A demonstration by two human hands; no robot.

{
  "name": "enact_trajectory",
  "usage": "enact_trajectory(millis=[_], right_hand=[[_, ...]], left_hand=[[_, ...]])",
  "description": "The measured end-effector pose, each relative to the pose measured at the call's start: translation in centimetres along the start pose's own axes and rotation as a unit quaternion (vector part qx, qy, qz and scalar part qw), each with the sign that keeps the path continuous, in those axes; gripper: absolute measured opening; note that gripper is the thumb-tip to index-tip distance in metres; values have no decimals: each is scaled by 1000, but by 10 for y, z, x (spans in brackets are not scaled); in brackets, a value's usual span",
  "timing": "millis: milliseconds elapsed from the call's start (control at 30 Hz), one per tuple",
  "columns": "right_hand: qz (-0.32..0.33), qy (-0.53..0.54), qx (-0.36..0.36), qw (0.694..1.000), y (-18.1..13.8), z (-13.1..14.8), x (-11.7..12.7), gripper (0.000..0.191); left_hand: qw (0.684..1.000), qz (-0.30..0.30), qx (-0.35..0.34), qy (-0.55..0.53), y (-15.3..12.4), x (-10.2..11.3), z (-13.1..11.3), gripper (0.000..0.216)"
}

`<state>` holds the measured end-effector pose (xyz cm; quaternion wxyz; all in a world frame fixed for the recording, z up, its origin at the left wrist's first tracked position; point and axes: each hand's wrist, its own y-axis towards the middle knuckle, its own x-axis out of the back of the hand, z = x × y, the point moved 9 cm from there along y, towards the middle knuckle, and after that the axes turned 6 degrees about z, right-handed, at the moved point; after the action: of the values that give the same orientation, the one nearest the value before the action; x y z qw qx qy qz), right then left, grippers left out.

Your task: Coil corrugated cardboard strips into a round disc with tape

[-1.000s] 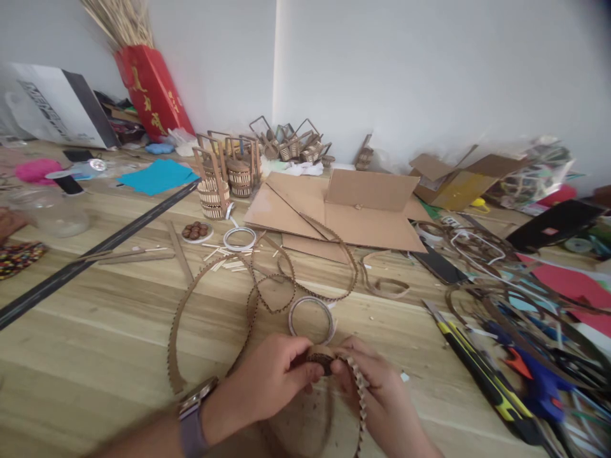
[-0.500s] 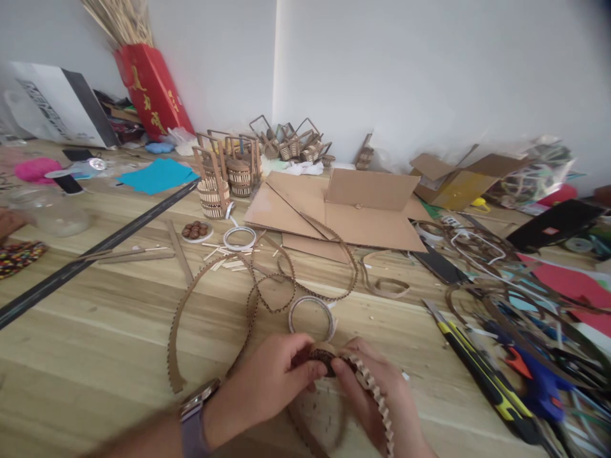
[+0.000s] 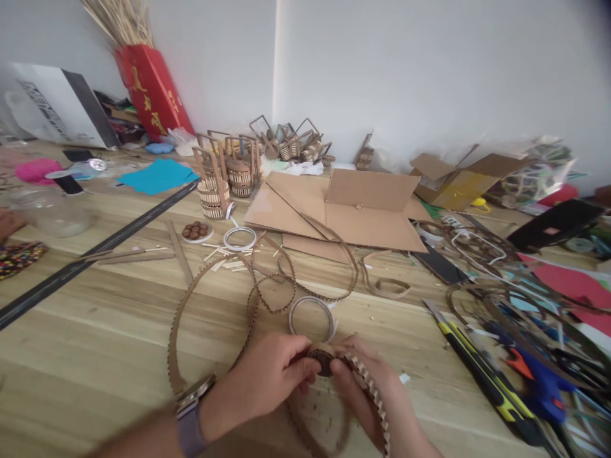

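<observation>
Between my two hands is a small round coil [image 3: 323, 361] of brown corrugated cardboard strip. My left hand [image 3: 265, 375], wearing a watch, pinches its left side between thumb and fingers. My right hand [image 3: 382, 397] is closed at the right side of the coil, its thumb against the edge. From there the ridged loose strip [image 3: 375, 389] runs down over that hand. A roll of tape [image 3: 292, 316] lies flat just beyond the coil. Long loops of corrugated strip [image 3: 174, 337] spread across the wooden table [image 3: 119, 369] to the left.
A yellow-and-black utility knife [image 3: 482, 369] and blue glue gun [image 3: 539, 385] lie at right. Small woven baskets [image 3: 214, 197], flat cardboard [image 3: 372, 219] and a dish of brown balls [image 3: 195, 230] stand farther back. Another person's hand [image 3: 10, 222] shows at far left.
The coil and my left hand have shifted very slightly left, and the loose strip has moved a little left over my right hand. Both hands keep their hold.
</observation>
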<state>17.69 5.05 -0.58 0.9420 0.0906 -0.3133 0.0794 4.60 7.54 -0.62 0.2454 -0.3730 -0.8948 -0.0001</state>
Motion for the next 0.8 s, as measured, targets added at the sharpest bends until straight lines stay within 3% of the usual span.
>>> enact_trajectory(millis=[333,467,633,800], right_hand=[[27,-13,20,999,3,9,-2,35],[9,-45,-5,999,0,4,2,36],[-7,-75,-5,997,-1,4,6,40],[-12,-82,-12,996,1,5,6,42]], left_hand=[[1000,8,9,15,0,-2,0,27],[994,15,5,-108,1,-8,1,27],[949,38,-17,-313,7,-20,5,36],[923,15,-32,-383,9,-23,9,49]])
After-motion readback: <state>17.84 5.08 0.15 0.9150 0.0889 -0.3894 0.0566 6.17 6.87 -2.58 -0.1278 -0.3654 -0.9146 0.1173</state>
